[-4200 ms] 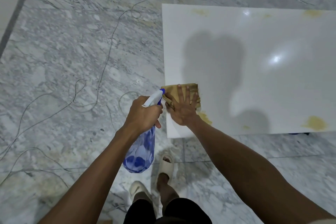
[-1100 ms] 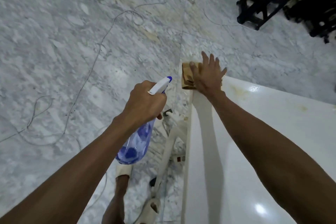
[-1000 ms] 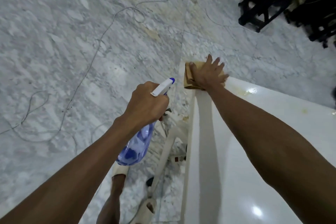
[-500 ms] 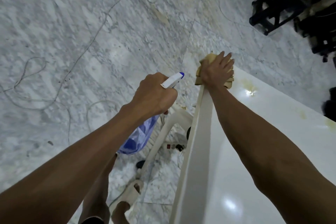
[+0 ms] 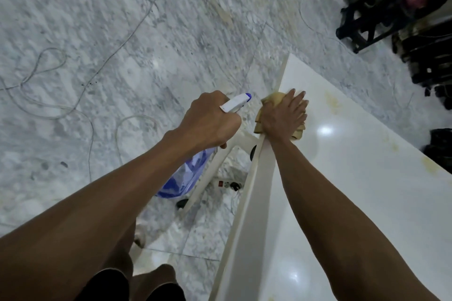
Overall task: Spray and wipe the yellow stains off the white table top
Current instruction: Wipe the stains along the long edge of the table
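Left hand point(image 5: 210, 120) grips spray bottle point(image 5: 186, 176) (off-table) | right hand point(image 5: 283, 117) presses cloth point(image 5: 259, 115) flat at table point(image 5: 354, 178) edge

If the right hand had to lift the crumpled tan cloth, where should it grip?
Pinch the crumpled tan cloth at its bunched fold past the fingertips, coming from above; the right hand covers its middle, and that fold overhangs the white table top edge.

The right hand point(image 5: 283, 117) is covering most of the cloth point(image 5: 271, 100); the left forearm is hiding the spray bottle point(image 5: 186, 176) neck.
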Demonstrator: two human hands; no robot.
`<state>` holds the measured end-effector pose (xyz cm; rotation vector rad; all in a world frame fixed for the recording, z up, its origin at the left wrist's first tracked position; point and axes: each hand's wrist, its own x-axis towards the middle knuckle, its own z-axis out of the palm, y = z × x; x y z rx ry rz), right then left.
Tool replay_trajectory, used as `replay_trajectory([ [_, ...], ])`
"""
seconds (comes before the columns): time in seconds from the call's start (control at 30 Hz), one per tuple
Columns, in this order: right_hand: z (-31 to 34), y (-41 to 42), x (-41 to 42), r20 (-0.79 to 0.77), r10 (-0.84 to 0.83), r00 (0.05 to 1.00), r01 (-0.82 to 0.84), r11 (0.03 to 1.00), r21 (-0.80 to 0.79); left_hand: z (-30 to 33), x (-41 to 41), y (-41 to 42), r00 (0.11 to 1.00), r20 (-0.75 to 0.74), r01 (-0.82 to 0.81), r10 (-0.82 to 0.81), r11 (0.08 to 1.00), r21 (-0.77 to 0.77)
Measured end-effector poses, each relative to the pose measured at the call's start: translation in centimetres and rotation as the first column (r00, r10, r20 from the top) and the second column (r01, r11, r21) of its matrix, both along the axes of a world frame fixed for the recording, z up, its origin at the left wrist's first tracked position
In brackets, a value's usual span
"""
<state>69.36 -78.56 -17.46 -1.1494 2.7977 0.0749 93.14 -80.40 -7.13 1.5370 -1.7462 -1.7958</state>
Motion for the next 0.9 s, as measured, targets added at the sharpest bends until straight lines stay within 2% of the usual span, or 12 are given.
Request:
replay_trajectory([
  [0.4, 0.2, 11.6, 6.6, -0.006, 0.031, 1.0, -0.031, 0.998, -0.059, 0.4, 6.4, 11.6, 1.0, 0.022, -0.014, 0.014, 0.999, 0.03],
  [0.9, 0.6, 29.3, 15.8, 0.02, 0.037, 0.999, -0.037, 0.999, -0.009, 1.2, 11.8, 24.1, 0.998, 0.034, -0.049, 0.047, 0.997, 0.052],
])
